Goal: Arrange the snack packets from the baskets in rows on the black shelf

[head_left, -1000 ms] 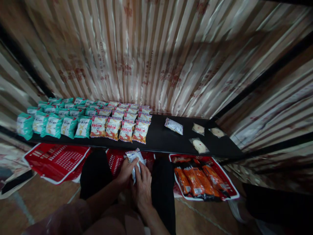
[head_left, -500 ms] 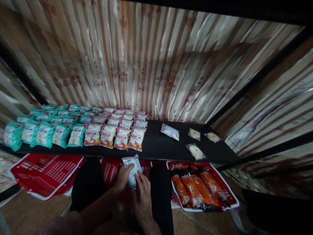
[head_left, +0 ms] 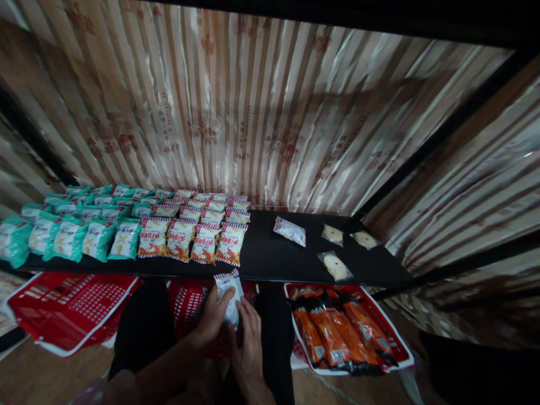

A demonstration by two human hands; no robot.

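Between my two hands, over the gap between my knees, is a small snack bag point(head_left: 230, 292) with a silvery white back facing up and a striped crimped end. My left hand point(head_left: 214, 315) grips its left side, thumb pressed on top. My right hand point(head_left: 248, 337) has its fingers closed along the bag's right edge. In front of my hands, on the black shelf point(head_left: 264, 247), stand rows of white and orange snack bags point(head_left: 230, 243) of the same striped-edge kind. Farther right, a lone snack bag point(head_left: 289, 231) lies with its pale back up.
Teal snack bags point(head_left: 126, 239) fill the shelf's left side. Several clear-wrapped pale round pieces point(head_left: 335, 265) lie at its right. Below are a red basket point(head_left: 76, 298) at left, another between my legs, and a right basket point(head_left: 405, 355) holding orange packets point(head_left: 324, 329). A striped curtain point(head_left: 261, 112) hangs behind.
The view has shifted slightly, so the shelf and its bags sit a little lower and farther left. Both hands keep hold of the snack bag, which is tilted slightly differently.
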